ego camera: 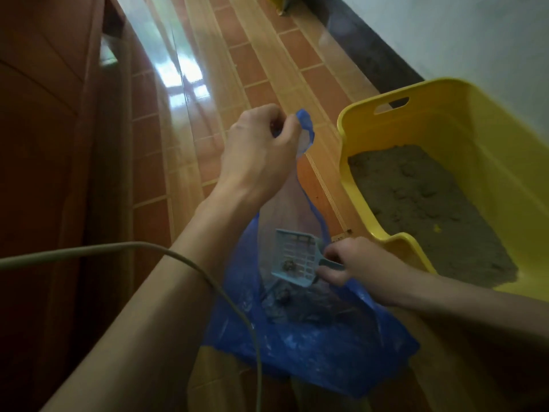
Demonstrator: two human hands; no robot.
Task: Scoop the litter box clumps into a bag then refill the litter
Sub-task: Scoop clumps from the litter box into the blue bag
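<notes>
A single head-worn view looks steeply down, close over the tiled floor (261, 69).

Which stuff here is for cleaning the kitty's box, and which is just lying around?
For the job: blue bag, held up by left hand; scoop, in right hand; yellow litter box; litter.

Just there: cable, wooden door.
</notes>
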